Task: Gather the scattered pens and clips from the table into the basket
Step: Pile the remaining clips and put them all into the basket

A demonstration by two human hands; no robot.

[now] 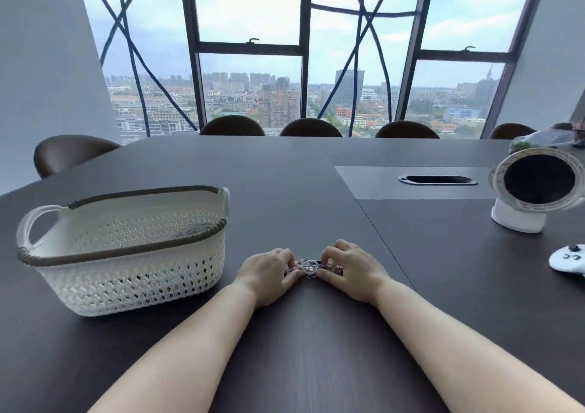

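Note:
A small heap of clips (pixel 309 268), clear and pinkish, lies on the dark table straight in front of me. My left hand (pixel 269 275) cups the heap from the left with curled fingers, thumb touching the clips. My right hand (pixel 349 271) closes in from the right in the same way, so the heap is pressed between both hands. Most clips are hidden under my fingers. A white woven plastic basket (pixel 133 273) with a brown rim stands to the left, about a hand's width from my left hand. No pens show on the table.
A white desk fan (pixel 535 187) stands at the right, with a white game controller (pixel 569 259) nearer the right edge. A cable slot (pixel 437 180) is set into the table beyond. Dark chairs (pixel 310 127) line the far side before tall windows.

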